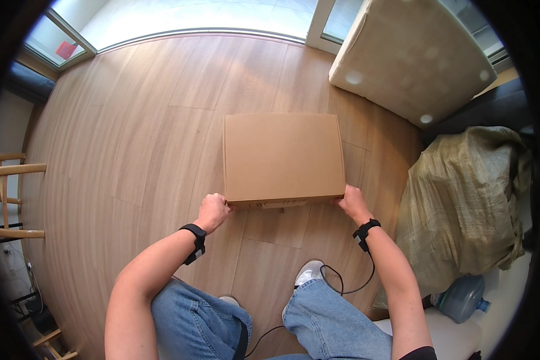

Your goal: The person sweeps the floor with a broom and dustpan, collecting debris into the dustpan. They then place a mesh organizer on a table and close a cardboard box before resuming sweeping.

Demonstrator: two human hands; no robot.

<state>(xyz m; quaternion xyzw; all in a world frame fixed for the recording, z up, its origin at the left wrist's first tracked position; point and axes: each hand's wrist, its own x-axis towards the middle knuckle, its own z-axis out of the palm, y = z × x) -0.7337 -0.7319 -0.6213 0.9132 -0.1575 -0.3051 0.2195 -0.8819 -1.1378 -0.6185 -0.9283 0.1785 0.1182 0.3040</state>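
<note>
A closed brown cardboard box [283, 156] lies before me on the wood-plank floor, its plain top facing up. Handwriting and a pale strip show on its near side. My left hand [213, 211] grips the near left corner, with the fingers partly hidden. At the near right corner my right hand [352, 201] holds the box in the same way, its fingertips tucked at the lower edge. Each wrist wears a black strap with a small module, and a black cable hangs from the right one.
A beige cushion-like slab [409, 58] leans at the upper right. Below it are a woven plastic sack [463, 202] and a blue water jug [461, 297]. Wooden chair legs [18, 169] stand at the left. A glass door's track [198, 30] crosses the far floor edge. A cable [357, 290] loops by my shoe.
</note>
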